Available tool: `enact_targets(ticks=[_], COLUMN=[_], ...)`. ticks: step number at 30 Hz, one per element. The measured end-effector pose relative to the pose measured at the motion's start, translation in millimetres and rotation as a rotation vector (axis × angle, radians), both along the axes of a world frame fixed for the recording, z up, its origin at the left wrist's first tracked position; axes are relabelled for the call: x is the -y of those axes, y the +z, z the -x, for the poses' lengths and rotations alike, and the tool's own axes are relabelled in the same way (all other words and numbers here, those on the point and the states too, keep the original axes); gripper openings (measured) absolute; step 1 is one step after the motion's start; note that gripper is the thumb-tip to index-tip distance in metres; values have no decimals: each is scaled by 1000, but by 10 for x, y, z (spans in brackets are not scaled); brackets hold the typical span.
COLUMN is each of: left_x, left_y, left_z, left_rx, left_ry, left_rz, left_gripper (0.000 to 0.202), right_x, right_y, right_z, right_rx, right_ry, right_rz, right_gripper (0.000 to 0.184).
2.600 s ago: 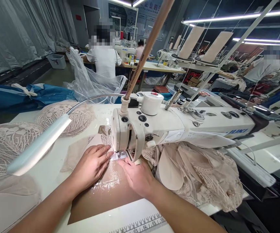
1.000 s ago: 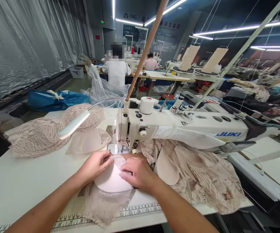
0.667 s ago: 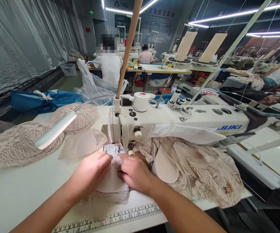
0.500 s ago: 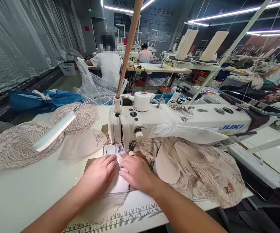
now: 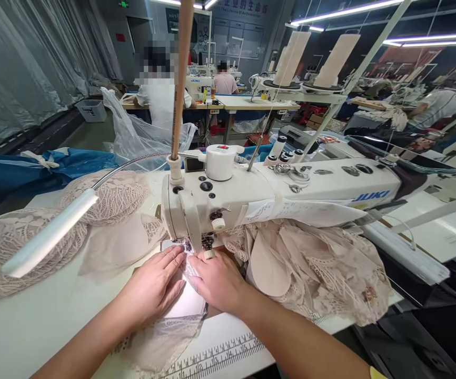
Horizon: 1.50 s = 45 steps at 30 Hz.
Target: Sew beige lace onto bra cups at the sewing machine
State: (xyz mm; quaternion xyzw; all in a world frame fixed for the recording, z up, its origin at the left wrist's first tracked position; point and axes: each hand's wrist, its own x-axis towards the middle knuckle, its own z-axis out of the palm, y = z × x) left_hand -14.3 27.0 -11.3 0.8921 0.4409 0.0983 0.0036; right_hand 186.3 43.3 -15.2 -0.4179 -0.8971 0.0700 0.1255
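My left hand (image 5: 155,287) lies flat, fingers stretched out, on a pale bra cup with beige lace (image 5: 186,302) right before the needle of the white sewing machine (image 5: 251,197). My right hand (image 5: 218,279) rests beside it on the same piece, fingers pressed down toward the presser foot (image 5: 188,247). The cup's lace edge hangs toward me over the table's printed ruler (image 5: 220,355). The needle area is partly hidden by the machine head.
Heaps of beige lace cups lie at left (image 5: 18,242) and right (image 5: 323,268) of the machine. A gooseneck lamp (image 5: 48,234) juts over the left side. Other people sit at machines behind; thread cones (image 5: 333,60) stand at the back right.
Both hands have pushed the cup forward from the table's front edge up to the presser foot. My left hand has flattened on it. The view has leaned closer to the machine.
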Motion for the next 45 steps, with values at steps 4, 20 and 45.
enact_targets(ticks=[4, 20, 45], left_x=[-83, -130, -174], left_y=[22, 198, 70], left_z=[21, 91, 111], left_rx=[-2, 25, 150], left_ry=[-61, -203, -139], left_rz=[-11, -68, 7], left_gripper=[48, 30, 24], right_x=[-3, -53, -47], right_y=[-39, -23, 17], right_z=[21, -91, 16], right_rx=[-6, -178, -11], right_ry=[-24, -13, -9], right_rz=[-4, -46, 28], right_gripper=[23, 17, 34])
